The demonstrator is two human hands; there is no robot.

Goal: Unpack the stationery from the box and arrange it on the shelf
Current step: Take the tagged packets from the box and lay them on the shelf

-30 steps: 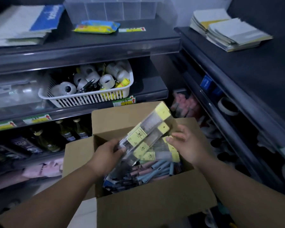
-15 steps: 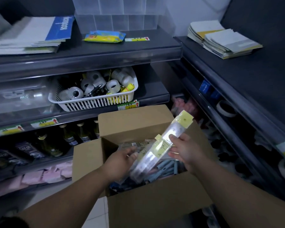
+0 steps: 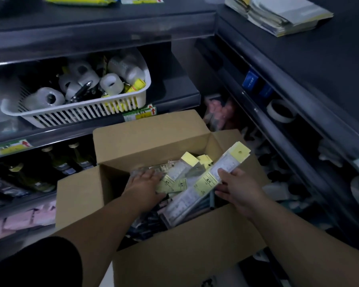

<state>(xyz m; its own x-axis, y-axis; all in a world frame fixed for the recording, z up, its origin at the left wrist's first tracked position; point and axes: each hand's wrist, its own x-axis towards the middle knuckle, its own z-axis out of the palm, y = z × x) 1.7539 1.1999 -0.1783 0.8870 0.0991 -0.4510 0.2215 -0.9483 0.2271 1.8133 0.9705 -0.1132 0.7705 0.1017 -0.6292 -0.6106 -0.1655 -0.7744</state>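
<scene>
An open cardboard box (image 3: 174,257) stands in front of dark shelves, filled with packaged stationery. My right hand (image 3: 236,189) grips a long clear ruler pack with a yellow header (image 3: 207,183), tilted up toward the box's right wall. My left hand (image 3: 145,183) reaches down into the box and rests on several more yellow-labelled ruler packs (image 3: 180,179). Dark and blue pens (image 3: 151,222) lie deeper in the box, partly hidden by my arms.
A white slatted basket (image 3: 75,114) with tape rolls sits on the middle left shelf (image 3: 174,100). Bottles (image 3: 56,162) stand on the shelf below. A stack of notebooks (image 3: 282,15) lies on the right shelf top, and tape rolls (image 3: 280,110) sit beneath.
The bundle held up by both hands has split: my right hand keeps one ruler pack, my left hand went back down into the box. The view tilted downward.
</scene>
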